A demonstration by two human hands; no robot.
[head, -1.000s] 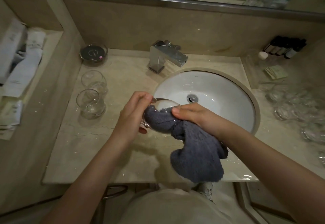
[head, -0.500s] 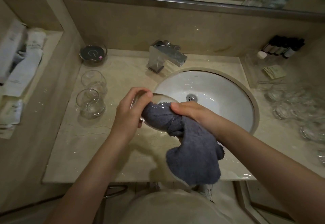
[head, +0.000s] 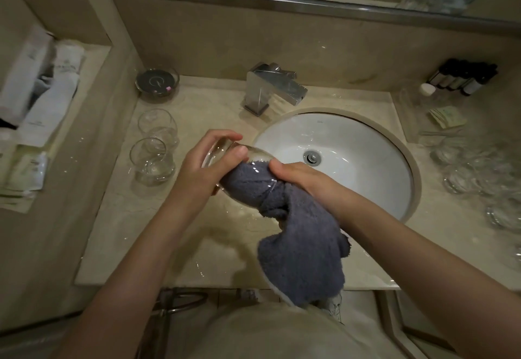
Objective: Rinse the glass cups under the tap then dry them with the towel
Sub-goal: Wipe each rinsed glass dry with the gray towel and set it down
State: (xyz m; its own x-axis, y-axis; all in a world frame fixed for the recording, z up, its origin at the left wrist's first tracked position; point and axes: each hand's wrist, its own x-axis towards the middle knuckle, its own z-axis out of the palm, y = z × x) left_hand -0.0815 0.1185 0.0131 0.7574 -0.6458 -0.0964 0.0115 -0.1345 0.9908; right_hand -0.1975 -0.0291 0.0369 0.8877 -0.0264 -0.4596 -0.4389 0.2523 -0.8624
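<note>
Two hands work one cup in front of you, above the counter at the sink's 9 o'clock edge. Your left hand curls around the cup's base end, fingers over the top and thumb on the near side, so the cup lies tilted on its side with its mouth toward 4 o'clock. Your right hand grips the towel, pressing a bunched part of it into the cup's mouth; the grey cloth shows through the glass. The rest of the towel hangs down from your right wrist toward 6 o'clock, past the counter's front edge.

At 9 o'clock from your left hand, two more cups stand upright on the counter, the near one just in front of the far one; whether they touch is unclear. Beyond them, at 11 o'clock, sits a round dish. The tap stands at 12 o'clock, its spout reaching toward the sink. At 3 o'clock, past the sink, a blurred cluster of glassware covers the counter. Dark bottles line the wall at 2 o'clock. White packets lie on the shelf at 10 o'clock.
</note>
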